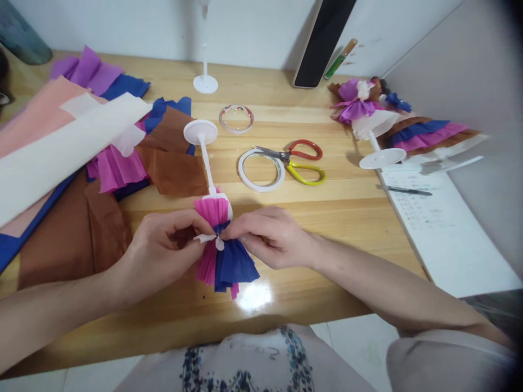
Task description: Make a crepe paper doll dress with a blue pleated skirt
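Observation:
Pink and blue crepe paper (235, 267) is gathered around a white plastic stand (206, 163) that lies on the table, its round base pointing away from me. At the narrow waist of the gathers, my left hand (163, 250) pinches a small white strip (204, 238) between thumb and fingers. My right hand (272, 234) presses its thumb and index finger together at the same waist, against the blue paper; what sits between those fingertips is hidden. White ends stick out between both hands.
Scissors (290, 158) rest across a roll of white tape (261, 188), near another tape roll (237, 129). Crepe sheets (73, 147) are piled left. A second stand (205, 84) stands behind. A paper-decorated stand (382, 158), pen (408, 191) and written sheet (457, 234) are right.

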